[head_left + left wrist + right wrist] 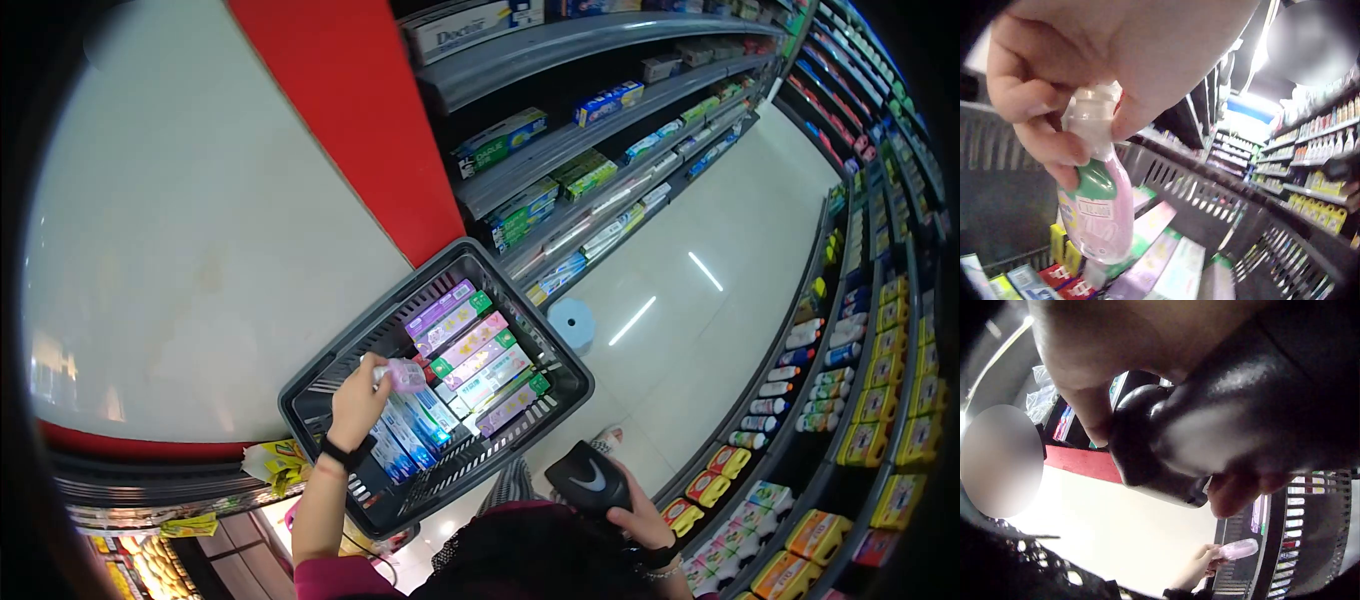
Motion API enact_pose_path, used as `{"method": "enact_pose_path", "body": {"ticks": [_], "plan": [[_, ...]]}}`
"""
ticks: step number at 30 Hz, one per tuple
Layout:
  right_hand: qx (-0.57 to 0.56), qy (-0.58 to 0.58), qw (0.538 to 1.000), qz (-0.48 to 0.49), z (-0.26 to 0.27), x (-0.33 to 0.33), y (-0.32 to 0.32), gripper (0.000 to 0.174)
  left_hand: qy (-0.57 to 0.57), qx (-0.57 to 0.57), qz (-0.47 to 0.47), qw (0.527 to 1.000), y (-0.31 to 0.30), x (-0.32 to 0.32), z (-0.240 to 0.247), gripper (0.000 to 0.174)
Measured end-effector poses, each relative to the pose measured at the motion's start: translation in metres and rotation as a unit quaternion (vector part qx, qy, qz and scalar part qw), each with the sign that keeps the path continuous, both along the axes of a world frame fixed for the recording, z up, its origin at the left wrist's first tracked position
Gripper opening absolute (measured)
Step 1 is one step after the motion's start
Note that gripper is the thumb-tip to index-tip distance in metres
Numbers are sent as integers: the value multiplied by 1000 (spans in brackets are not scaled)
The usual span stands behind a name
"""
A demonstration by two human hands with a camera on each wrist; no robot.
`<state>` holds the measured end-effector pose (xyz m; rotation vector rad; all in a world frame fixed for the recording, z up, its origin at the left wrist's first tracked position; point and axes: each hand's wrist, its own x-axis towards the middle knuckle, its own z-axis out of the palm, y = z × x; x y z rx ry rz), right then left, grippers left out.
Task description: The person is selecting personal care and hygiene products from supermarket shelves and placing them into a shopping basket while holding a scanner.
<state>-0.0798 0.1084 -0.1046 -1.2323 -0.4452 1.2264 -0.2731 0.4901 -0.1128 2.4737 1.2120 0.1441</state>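
My left hand grips a small pink bottle by its neck, over the grey basket. In the left wrist view the bottle hangs upright with a green label and a price sticker, the fingers of the left hand curled round its neck. Beneath it lie several toothpaste-like boxes, pink, purple and white, with blue boxes beside them. My right hand holds a black handheld device to the right of the basket; in the right wrist view its dark body fills much of the picture.
Shelves of boxed goods stand beyond the basket, next to a red strip and a pale surface. Shelves of bottles and yellow packs curve along the right. A round blue-white disc lies on the floor by the basket.
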Motion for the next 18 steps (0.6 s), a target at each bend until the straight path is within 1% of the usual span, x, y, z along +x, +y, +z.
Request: {"method": "enact_pose_path", "body": {"ticks": [2, 4, 5, 6, 8, 9, 10, 12, 13, 14, 15, 16, 18], "plan": [[16, 34, 999, -38, 3, 19, -8, 97, -59, 3, -3, 998, -28, 6, 42, 22], [40, 40, 997, -45, 6, 44, -15, 97, -72, 10, -6, 997, -57, 15, 77, 22], [59, 11, 998, -27, 7, 60, -18, 96, -103, -13, 8, 995, -73, 19, 91, 22], [65, 16, 997, -28, 12, 71, -21, 96, -133, -36, 22, 990, -90, 24, 102, 23], [83, -7, 996, -20, 23, 100, -34, 96, -168, -44, 24, 985, -125, 47, 115, 26], [97, -10, 995, -16, 28, 115, -42, 96, -161, -19, 9, 987, -148, 67, 127, 28], [104, -12, 994, -20, 32, 131, -53, 96, -172, 18, -23, 985, -168, 85, 130, 29], [135, 2, 991, 5, 38, 167, -76, 96, -198, 84, -102, 971, -205, 126, 122, 30], [142, -5, 990, -6, 41, 185, -88, 96, -213, 76, -133, 965, -221, 151, 119, 31], [147, -22, 989, 2, 42, 202, -100, 96, -227, 69, -164, 958, -237, 178, 115, 32], [146, -38, 988, 9, 42, 218, -115, 96, -232, 65, -178, 954, -255, 208, 105, 33], [148, -44, 988, -4, 42, 233, -128, 96, -227, 59, -185, 954, -273, 237, 97, 32], [126, -52, 990, -22, 39, 266, -155, 97, -231, 73, -232, 942, -307, 297, 86, 32]]}}
